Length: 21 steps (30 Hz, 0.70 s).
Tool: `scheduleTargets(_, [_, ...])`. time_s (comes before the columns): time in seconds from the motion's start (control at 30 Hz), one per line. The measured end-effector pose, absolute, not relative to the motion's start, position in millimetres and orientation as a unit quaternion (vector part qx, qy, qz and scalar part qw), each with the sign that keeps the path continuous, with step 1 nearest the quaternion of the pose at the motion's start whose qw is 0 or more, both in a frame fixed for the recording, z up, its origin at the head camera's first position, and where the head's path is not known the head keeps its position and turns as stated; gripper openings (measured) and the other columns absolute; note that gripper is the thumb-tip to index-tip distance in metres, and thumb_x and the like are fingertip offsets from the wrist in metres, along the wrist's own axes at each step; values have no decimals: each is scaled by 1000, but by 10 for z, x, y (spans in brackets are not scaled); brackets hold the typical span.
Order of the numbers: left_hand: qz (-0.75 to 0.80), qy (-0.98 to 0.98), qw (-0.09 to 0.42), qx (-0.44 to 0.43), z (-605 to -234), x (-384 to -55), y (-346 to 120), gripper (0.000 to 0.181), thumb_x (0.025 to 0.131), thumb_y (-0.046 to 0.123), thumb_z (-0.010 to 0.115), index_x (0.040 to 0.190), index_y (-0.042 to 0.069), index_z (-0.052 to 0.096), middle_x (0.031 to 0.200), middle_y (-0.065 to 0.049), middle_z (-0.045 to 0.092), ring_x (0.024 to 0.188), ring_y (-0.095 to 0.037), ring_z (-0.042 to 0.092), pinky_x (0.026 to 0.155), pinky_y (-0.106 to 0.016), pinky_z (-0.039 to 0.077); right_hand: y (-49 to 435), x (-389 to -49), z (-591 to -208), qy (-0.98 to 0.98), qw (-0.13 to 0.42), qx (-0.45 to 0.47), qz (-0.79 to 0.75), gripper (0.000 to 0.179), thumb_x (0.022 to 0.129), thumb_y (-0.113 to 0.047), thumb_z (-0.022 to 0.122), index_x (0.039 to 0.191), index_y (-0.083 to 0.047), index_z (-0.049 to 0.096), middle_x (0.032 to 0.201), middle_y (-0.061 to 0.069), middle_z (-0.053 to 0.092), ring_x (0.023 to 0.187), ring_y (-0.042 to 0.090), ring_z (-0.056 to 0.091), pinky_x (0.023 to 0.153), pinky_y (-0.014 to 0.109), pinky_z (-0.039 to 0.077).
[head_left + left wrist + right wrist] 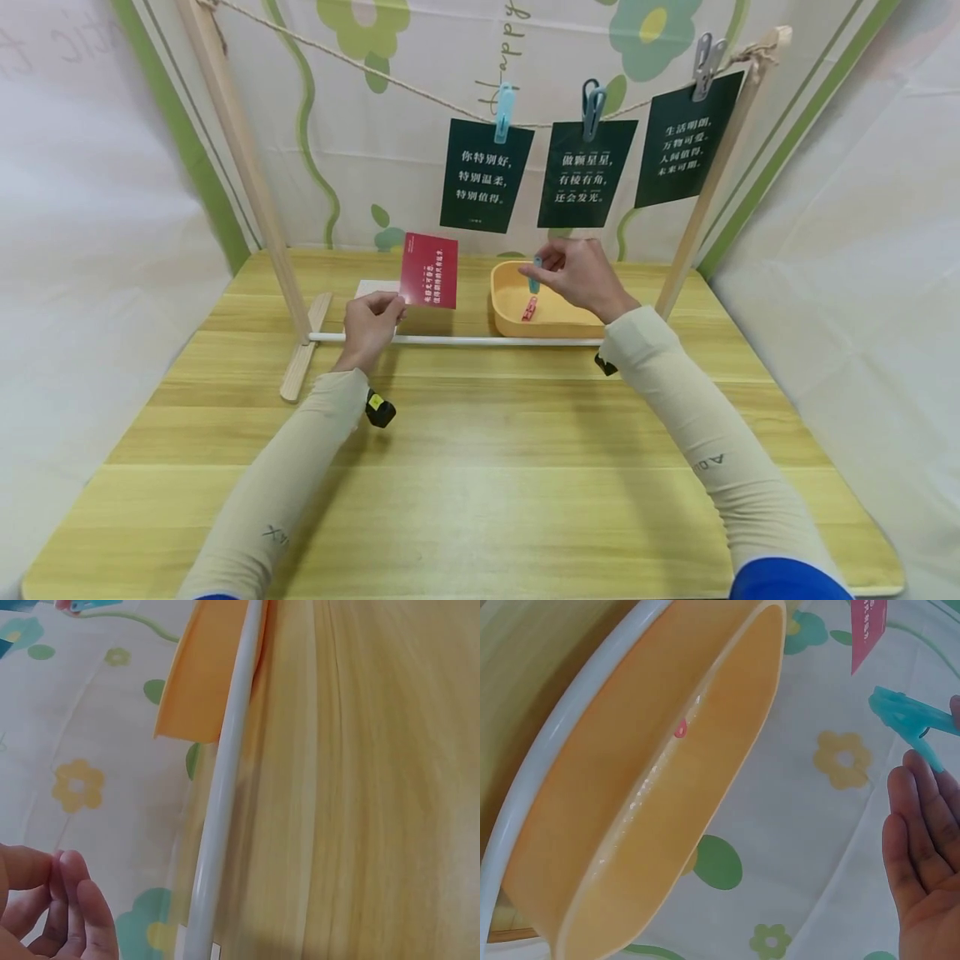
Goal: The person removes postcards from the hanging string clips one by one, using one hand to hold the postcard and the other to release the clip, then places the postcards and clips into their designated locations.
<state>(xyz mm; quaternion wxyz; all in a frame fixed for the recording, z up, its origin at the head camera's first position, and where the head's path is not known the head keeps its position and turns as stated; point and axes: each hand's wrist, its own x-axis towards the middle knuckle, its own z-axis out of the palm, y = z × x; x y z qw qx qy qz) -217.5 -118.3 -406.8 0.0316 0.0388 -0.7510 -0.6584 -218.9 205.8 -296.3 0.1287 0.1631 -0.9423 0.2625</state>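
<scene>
My left hand pinches a red card with white writing by its lower left corner. In the left wrist view, the thumb and fingertips meet. Above the yellow basin, my right hand pinches a light blue clothespin between thumb and fingers. The right wrist view has the clothespin at the fingertips, with the red card beyond it. A pink-red clothespin lies in the basin.
Three dark green cards hang by clothespins from a twine strung between wooden posts. A white rod runs low across the front of the basin. A white card lies behind the left hand.
</scene>
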Motion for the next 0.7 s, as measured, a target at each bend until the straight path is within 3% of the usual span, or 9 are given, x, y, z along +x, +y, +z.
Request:
scheduleTargets(0.13, [-645,-763,25,41,-4100,-2183,-1157,28,106,19,63,122,0,75,100,-6,73,89,-11,68,95,-40,62,2079,-2202,-3014,-943,119,156,268,38,94,-43,81,103,-7,78,90,8,76,80,21,67,74,33,58])
scheduleTargets(0.23, [-640,-767,20,41,-4111,-2180,-1145,27,106,19,63,122,1,75,102,-6,73,98,-20,72,95,-40,62,2094,-2214,-3049,-944,113,151,271,37,94,-42,81,105,-7,77,92,8,75,82,22,66,76,34,59])
scheduleTargets(0.4, [-629,-776,14,43,-4128,-2180,-1141,27,106,18,62,123,1,75,120,-23,73,111,-33,70,83,-27,60,2115,-2228,-3091,-946,103,142,271,40,94,-42,81,109,-6,76,96,9,76,85,23,67,81,37,61])
scheduleTargets(0.53, [-616,-786,10,45,-4152,-2205,-1131,27,106,19,62,123,2,75,119,-22,74,109,-32,70,73,-17,54,2141,-2238,-3114,-949,96,136,267,41,94,-42,80,110,-5,76,98,10,76,86,24,68,83,40,61])
scheduleTargets(0.7, [-609,-792,2,41,-4169,-2219,-1113,28,106,19,62,124,2,75,119,-22,75,113,-35,71,77,-20,56,2164,-2249,-3141,-950,96,132,266,38,94,-41,81,108,-5,77,97,10,76,85,23,69,82,41,62])
